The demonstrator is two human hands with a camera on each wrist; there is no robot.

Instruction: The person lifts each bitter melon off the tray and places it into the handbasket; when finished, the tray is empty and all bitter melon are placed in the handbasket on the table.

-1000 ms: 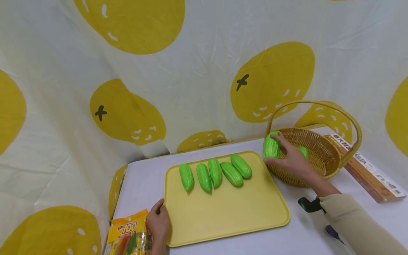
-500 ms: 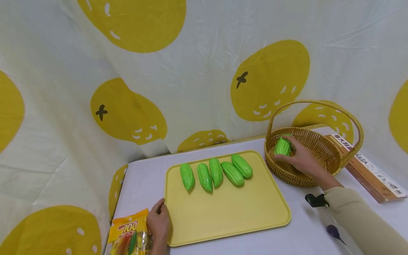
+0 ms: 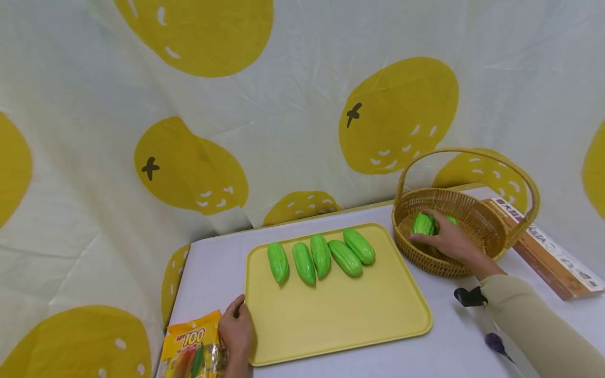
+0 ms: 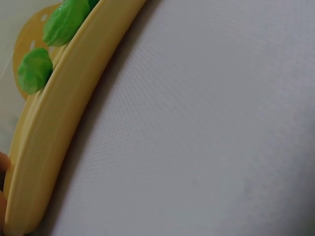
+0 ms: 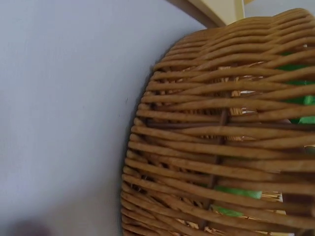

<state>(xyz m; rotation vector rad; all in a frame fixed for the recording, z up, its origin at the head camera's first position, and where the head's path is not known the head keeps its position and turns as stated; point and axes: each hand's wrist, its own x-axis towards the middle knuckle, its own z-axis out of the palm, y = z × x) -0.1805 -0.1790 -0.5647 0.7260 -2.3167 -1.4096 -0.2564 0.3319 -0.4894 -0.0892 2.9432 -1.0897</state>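
My right hand [image 3: 449,236] reaches into the wicker basket [image 3: 404,252] at the right. Between thumb and fingers it holds a bright green, ridged bitter melon [image 3: 423,224], low inside the basket. Another green piece [image 3: 452,220] shows just behind the hand. On the left, my left hand [image 3: 236,328] grips the left edge of a yellow tray [image 3: 331,315]; two fingertips [image 4: 3,162] show at the tray rim in the left wrist view. Several bitter melons [image 3: 320,256] lie in a row along the tray's far side. Through the basket weave [image 5: 221,147], the right wrist view shows bits of green.
A yellow candy bag [image 3: 189,341] lies left of my left hand. Behind and right of the basket is a long brown and white box [image 3: 553,252]. The basket's tall handle [image 3: 472,151] arches above it. A patterned curtain [image 3: 293,115] hangs behind the white table [image 3: 212,273].
My right hand has carried the bitter melon from over the basket's left rim, rightward and down into the basket. The left hand has stayed at the tray edge.
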